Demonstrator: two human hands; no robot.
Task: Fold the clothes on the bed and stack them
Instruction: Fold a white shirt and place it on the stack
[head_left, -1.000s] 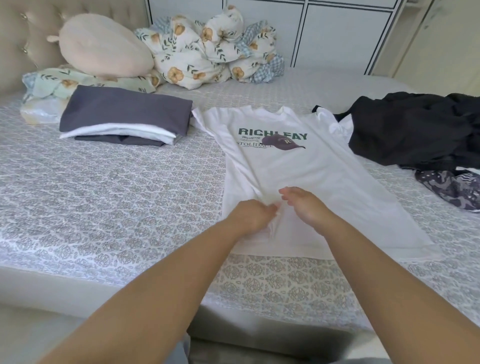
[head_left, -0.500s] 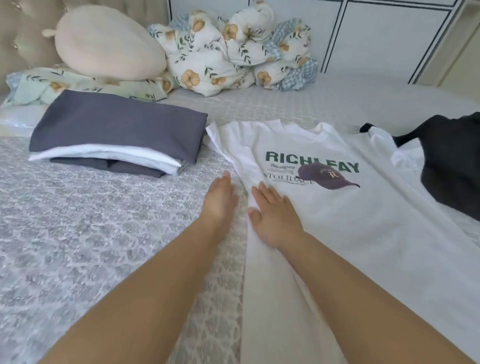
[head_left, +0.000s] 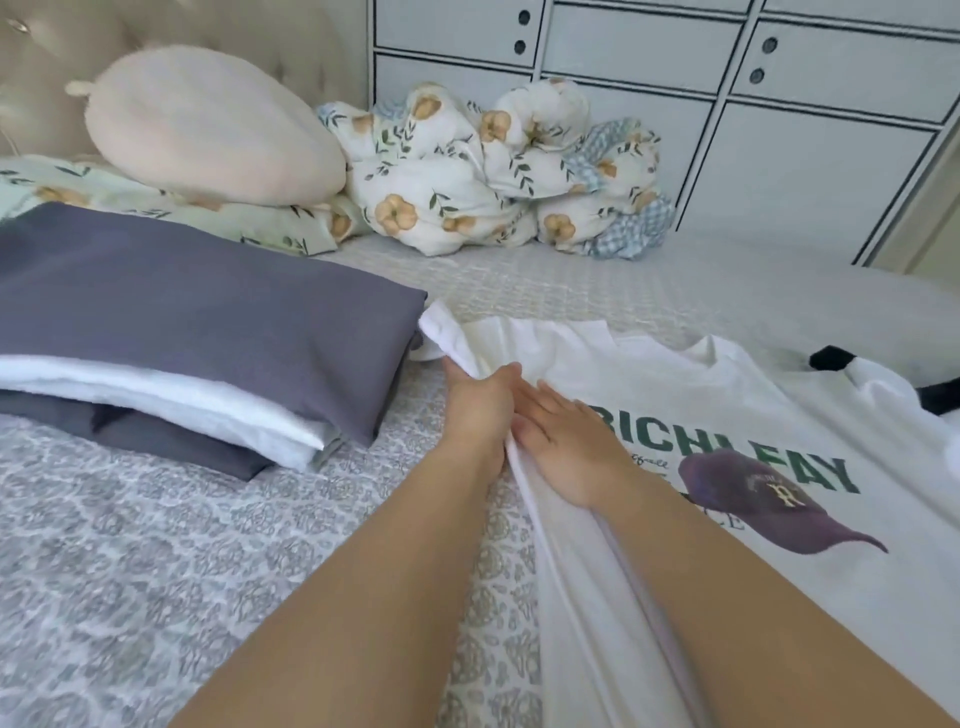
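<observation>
A white T-shirt (head_left: 675, 395) with green lettering and a purple cap print lies face up on the bed (head_left: 156, 571). My left hand (head_left: 475, 410) grips its left edge near the sleeve, thumb over the cloth, lifting that side into a ridge. Just to the right, my right hand (head_left: 561, 441) lies flat on the shirt with straight fingers. A stack of folded clothes (head_left: 197, 332), grey on top with a white layer between grey ones, sits to the left, touching the sleeve tip.
A dark garment (head_left: 935, 389) shows at the right edge. Behind lie a cream plush cushion (head_left: 208, 119), a floral pillow (head_left: 156, 208) and a bunched floral quilt (head_left: 493, 171). White cabinet doors (head_left: 779, 130) stand beyond the bed.
Both hands slid up the shirt's left side from the hem toward the sleeve. My left hand, flat on the bed before, now grips the shirt edge. The view moved closer.
</observation>
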